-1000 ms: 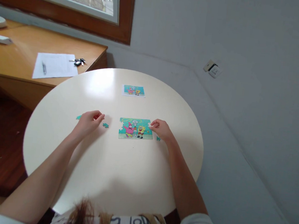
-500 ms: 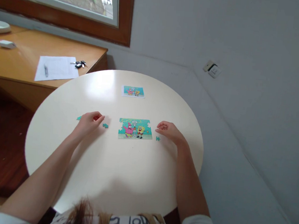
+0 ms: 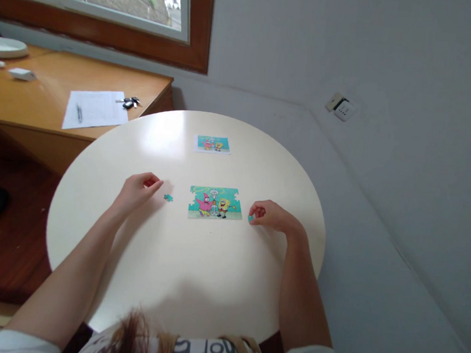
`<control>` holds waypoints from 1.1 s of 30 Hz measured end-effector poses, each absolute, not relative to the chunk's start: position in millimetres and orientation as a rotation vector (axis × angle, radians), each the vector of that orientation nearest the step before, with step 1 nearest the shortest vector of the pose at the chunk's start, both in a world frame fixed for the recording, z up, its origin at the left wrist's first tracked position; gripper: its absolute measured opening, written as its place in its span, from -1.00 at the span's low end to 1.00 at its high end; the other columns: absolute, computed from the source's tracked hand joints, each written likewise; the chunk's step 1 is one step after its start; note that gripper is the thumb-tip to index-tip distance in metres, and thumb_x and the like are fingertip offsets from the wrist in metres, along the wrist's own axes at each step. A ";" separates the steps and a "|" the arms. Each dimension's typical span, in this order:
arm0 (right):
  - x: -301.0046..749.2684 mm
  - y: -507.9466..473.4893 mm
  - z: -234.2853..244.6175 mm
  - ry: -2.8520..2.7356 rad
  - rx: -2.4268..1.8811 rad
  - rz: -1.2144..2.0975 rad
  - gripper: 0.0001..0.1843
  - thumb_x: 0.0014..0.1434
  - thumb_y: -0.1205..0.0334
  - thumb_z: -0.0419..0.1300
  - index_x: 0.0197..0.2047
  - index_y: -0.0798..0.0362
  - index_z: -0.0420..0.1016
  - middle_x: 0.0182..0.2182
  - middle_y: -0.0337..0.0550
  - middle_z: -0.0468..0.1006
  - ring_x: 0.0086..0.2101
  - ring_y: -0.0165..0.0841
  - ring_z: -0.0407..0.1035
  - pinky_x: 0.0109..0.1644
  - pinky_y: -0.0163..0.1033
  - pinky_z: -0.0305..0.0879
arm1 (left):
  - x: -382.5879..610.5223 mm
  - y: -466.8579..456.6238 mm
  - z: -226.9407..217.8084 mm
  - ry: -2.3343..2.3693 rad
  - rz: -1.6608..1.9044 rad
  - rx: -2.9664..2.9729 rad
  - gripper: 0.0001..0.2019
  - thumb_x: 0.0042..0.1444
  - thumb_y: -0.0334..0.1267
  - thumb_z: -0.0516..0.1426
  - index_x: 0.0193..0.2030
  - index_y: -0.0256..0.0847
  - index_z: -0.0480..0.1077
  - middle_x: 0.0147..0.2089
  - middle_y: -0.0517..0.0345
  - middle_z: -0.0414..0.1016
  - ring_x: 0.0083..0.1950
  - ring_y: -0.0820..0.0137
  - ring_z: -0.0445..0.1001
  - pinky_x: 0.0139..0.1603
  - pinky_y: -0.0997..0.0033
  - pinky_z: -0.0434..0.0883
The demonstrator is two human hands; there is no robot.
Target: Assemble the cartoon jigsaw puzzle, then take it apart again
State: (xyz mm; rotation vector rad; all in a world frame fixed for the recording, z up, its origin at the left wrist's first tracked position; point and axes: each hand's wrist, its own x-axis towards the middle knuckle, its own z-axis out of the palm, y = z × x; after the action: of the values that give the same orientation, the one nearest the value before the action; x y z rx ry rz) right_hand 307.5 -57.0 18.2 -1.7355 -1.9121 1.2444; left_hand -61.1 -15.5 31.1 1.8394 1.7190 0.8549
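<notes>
White surface (image 3: 201,267) here, right hand (image 3: 272,215) pinching a puzzle piece (image 3: 250,218), so pickup step probably, wants a steady lift; can't tell if left hand (image 3: 135,190) grips anything.

Wood-framed window (image 3: 203,34), pale grey wall (image 3: 387,158)

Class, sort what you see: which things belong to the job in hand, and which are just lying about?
Belong to the job: jigsaw; loose piece near the left hand; other piece at the right hand; picture card.

Lying about: paper sheet; pen; keys; small white box.
</notes>
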 end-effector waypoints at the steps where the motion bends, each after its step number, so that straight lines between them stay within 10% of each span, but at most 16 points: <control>1: 307.3 -57.1 18.5 -1.915 -1.740 1.240 -0.82 -0.26 0.29 0.26 -0.47 0.09 0.43 -0.66 -0.38 0.31 -0.57 -0.49 0.19 -0.48 -0.34 0.09 | -60.2 -15.9 31.3 1.712 0.855 1.847 -0.73 -0.09 -0.03 0.07 -0.52 -0.21 0.38 -0.51 0.13 0.45 -0.43 0.36 0.37 -0.36 0.39 0.28; 33: 289.7 -45.9 9.4 -1.542 -1.461 1.127 -0.63 -0.13 0.02 0.28 -0.30 0.12 0.49 -0.51 -0.22 0.49 -0.45 -0.41 0.35 -0.25 -0.22 0.27 | -52.6 -15.4 22.1 1.666 0.813 1.883 -0.68 -0.08 0.02 0.07 -0.52 -0.22 0.39 -0.51 0.12 0.47 -0.44 0.35 0.38 -0.37 0.39 0.26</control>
State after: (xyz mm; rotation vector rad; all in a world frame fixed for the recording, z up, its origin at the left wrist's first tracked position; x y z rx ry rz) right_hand 289.7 -45.9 9.4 -1.4607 -1.5424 1.1270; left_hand -52.6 -15.4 22.1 1.8834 1.6662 0.8131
